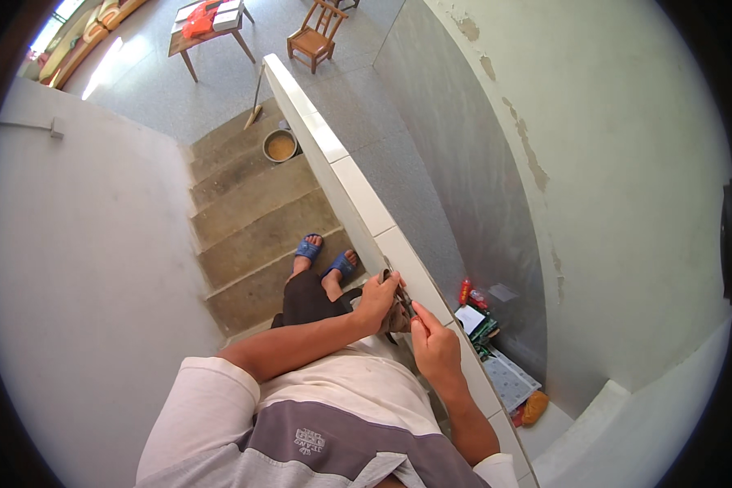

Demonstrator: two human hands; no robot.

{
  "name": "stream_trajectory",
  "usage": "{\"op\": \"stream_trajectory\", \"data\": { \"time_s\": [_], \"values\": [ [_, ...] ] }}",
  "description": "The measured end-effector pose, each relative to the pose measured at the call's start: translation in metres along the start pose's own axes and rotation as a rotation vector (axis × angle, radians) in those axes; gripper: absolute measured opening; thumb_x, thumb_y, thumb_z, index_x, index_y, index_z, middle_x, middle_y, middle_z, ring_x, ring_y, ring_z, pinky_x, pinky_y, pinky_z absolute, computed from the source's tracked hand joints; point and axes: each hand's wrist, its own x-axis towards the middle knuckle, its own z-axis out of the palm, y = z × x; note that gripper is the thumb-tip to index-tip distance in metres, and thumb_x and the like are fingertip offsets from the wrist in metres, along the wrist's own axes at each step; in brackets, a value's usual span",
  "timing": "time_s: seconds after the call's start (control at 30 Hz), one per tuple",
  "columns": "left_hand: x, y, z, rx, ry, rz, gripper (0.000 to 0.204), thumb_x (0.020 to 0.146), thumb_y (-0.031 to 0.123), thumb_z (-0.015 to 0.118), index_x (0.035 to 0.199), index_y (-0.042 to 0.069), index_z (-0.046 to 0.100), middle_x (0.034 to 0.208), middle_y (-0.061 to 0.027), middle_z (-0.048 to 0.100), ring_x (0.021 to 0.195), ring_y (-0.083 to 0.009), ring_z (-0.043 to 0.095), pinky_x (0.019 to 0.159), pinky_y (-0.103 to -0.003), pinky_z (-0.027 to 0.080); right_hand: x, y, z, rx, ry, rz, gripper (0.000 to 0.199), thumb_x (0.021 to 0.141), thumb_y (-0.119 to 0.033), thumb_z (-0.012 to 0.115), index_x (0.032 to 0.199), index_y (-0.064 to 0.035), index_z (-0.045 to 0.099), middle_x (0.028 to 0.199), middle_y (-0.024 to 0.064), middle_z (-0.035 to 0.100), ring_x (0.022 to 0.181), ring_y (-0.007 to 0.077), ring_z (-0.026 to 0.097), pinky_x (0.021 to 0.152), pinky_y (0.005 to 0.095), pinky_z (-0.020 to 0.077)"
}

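I am on a concrete staircase, both hands close together beside the white-tiled top of a low wall (364, 193). My left hand (376, 304) is closed round a grey-brown, rough-looking object (398, 318), with a dark piece showing at its fingertips. Just to the right, my right hand (437, 351) is closed with thumb and forefinger together, on what looks like the end of a thin dark tool (408, 307). The tool's end touches or lies over the grey-brown object. Fingers hide much of both, so their exact kinds do not show.
A round metal pot (281, 146) with yellowish contents sits on a lower step, with a broom (254, 116) near it. Beyond stand a wooden table (189, 44) and chair (311, 41). Right of the wall, below, lie a red bottle (464, 291) and an orange bag (534, 408).
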Motion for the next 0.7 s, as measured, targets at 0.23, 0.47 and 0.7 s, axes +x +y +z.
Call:
{"op": "stream_trajectory", "data": {
  "time_s": [0.23,0.47,0.7],
  "values": [
    [-0.003,0.012,0.001,0.005,0.005,-0.048,0.027,0.096,0.028,0.053,0.085,0.004,0.058,0.07,-0.0051,0.054,0.055,-0.0149,0.054,0.047,-0.029,0.049,0.005,-0.002,-0.004,-0.029,-0.048,0.072,0.032,0.092,-0.017,0.053,0.119,-0.0043,0.064,0.09,0.0213,0.068,0.078,0.0285,0.069,0.071,0.034,0.0515],
    [0.008,0.016,-0.004,-0.038,0.03,-0.043,0.028,0.096,0.03,0.053,0.084,0.005,0.058,0.069,-0.0049,0.054,0.053,-0.0149,0.055,0.047,-0.029,0.048,0.016,-0.002,0.004,0.0,-0.028,0.033,0.032,0.091,-0.021,0.052,0.118,-0.0087,0.065,0.093,0.0205,0.068,0.084,0.0359,0.067,0.074,0.0409,0.0521],
    [0.007,0.02,-0.002,0.008,-0.02,-0.041,0.028,0.096,0.032,0.053,0.088,0.006,0.058,0.075,-0.0053,0.056,0.056,-0.0172,0.057,0.048,-0.029,0.05,0.02,0.004,0.008,0.004,0.007,0.004,0.033,0.091,-0.022,0.053,0.118,-0.0085,0.065,0.092,0.0202,0.068,0.083,0.0368,0.067,0.074,0.0426,0.0523]
  ]
}}
